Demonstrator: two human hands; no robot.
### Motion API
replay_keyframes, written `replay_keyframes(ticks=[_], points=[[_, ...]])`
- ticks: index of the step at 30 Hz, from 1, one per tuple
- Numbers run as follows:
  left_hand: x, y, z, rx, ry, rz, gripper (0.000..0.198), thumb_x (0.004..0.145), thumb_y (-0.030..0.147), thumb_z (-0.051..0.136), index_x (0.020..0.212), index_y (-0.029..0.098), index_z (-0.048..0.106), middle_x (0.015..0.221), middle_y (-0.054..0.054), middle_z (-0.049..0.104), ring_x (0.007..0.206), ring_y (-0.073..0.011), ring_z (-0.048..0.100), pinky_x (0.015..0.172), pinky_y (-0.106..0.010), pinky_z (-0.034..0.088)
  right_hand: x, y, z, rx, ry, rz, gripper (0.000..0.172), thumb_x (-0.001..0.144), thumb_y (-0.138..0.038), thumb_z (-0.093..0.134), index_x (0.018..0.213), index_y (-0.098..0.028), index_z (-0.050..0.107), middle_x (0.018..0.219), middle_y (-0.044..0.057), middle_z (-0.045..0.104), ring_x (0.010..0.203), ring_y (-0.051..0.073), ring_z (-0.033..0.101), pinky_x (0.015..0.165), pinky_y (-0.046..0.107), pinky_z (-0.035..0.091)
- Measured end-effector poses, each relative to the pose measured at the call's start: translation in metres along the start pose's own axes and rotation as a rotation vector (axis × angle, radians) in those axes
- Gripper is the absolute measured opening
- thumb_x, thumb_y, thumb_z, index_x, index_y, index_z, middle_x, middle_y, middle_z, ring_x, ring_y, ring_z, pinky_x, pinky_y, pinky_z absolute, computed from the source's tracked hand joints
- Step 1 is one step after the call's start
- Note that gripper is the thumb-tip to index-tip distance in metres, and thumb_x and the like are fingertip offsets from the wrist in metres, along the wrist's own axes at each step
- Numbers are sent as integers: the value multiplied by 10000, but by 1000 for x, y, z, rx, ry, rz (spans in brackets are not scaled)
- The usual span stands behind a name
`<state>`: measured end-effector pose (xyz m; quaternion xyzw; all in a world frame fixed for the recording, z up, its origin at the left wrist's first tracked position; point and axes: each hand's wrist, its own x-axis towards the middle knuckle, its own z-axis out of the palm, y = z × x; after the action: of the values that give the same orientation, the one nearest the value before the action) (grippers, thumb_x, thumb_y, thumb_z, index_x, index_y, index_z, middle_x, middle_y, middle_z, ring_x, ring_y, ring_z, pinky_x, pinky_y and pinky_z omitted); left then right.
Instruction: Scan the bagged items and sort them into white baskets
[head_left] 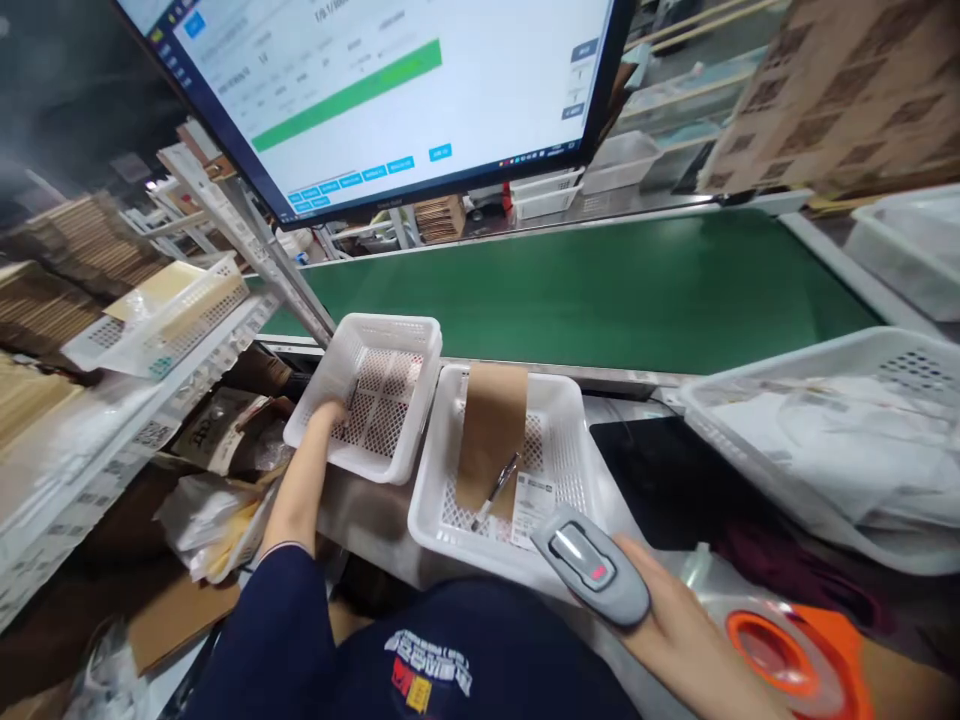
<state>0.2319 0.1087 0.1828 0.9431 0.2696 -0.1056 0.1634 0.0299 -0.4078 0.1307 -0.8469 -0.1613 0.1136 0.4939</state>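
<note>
My right hand [654, 580] is wrapped round a grey handheld barcode scanner [592, 565], held over the front right corner of a white plastic basket [429, 500]. Inside that basket lie a strip of brown paper [491, 425], a pen [496, 490] and a printed white label [534, 500]. My left hand [331, 412] reaches into a second white basket [352, 462] on the left, close to its perforated floor. Motion blur smears its fingers, so whatever they may hold does not show.
Behind the baskets runs a green conveyor belt [570, 290], with a monitor [405, 100] above it. A large basket of white bags [832, 440] stands right, near a dark mat [675, 480] and an orange tape dispenser [825, 640]. A shelf [142, 410] borders the left.
</note>
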Motion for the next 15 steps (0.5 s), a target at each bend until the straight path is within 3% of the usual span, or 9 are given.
replay_keyframes(ticks=[3,6,9,11,15], points=[[-2,-8,10,-98,-105,-61,260,887,98,724,685,117,561,593,57,496,553,-94,496,670,-254,509,14,-17,8,-15,-13,-60,113,926,-316,513,895,-208,528,876,38,565,739,177,597,661,302,463],[-14,1,12,-334,-97,17,279,869,168,740,707,143,514,576,59,468,543,-91,481,645,-236,497,30,-42,8,-48,-47,-91,60,848,-237,529,895,-199,534,908,44,555,769,177,589,669,302,442],[-33,26,9,-602,-114,170,266,867,305,750,898,152,535,709,4,606,612,-110,578,641,-228,513,46,-66,3,-63,-86,-129,111,828,-212,511,924,-186,560,955,60,535,807,190,575,691,315,422],[-52,47,10,-721,-173,262,399,840,425,773,1026,147,556,832,-45,693,623,-117,615,612,-229,520,57,-79,-1,-73,-83,-167,107,833,-207,518,929,-180,558,971,63,523,815,190,558,701,318,403],[-97,88,26,-871,-364,432,621,676,593,872,991,124,614,777,-51,689,567,-140,632,530,-242,512,76,-98,-6,-100,-63,-184,113,815,-196,575,925,-183,550,953,45,518,800,175,536,695,297,367]])
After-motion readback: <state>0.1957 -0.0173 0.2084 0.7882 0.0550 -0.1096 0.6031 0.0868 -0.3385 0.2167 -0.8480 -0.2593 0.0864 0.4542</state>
